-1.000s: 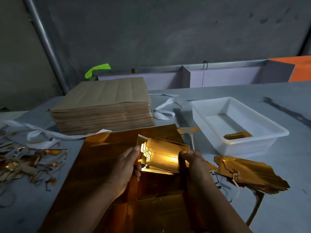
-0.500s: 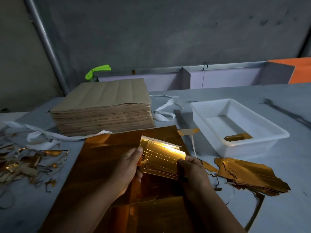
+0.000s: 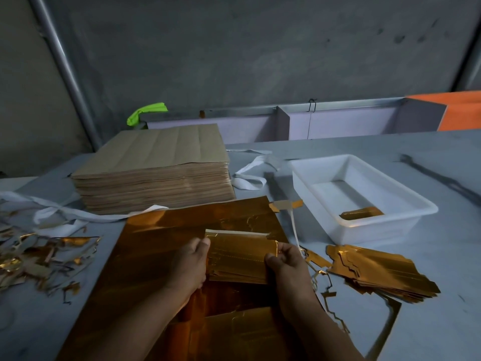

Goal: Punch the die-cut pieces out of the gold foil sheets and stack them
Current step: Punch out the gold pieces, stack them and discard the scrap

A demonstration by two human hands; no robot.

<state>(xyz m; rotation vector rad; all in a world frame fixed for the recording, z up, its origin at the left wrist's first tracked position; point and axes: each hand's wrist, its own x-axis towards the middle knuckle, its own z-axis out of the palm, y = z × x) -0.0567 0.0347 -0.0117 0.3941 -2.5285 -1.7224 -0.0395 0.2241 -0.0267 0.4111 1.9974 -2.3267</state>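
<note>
Gripping a small bundle of punched gold pieces (image 3: 238, 255) from both ends, the left hand (image 3: 190, 267) pinches its left edge between thumb and curled fingers, and the right hand (image 3: 286, 267) clamps its right edge the same way. The bundle is held over the middle of a large gold foil sheet (image 3: 156, 256) spread on the near table (image 3: 442, 243); whether it touches the sheet cannot be told. Both forearms cover the sheet's near part. Just right of the right hand, thin foil offcuts (image 3: 318, 261) trail over the table, with a fanned stack of finished pieces (image 3: 377, 272) beyond them. Behind that stack stands a white tray (image 3: 377, 230) with one gold piece (image 3: 360, 212) lying inside near its front wall. A thick stack of brown sheets (image 3: 153, 168) sits at the foil sheet's far edge. Foil scrap (image 3: 44, 259) and white strips (image 3: 65, 213) litter the left side.
</note>
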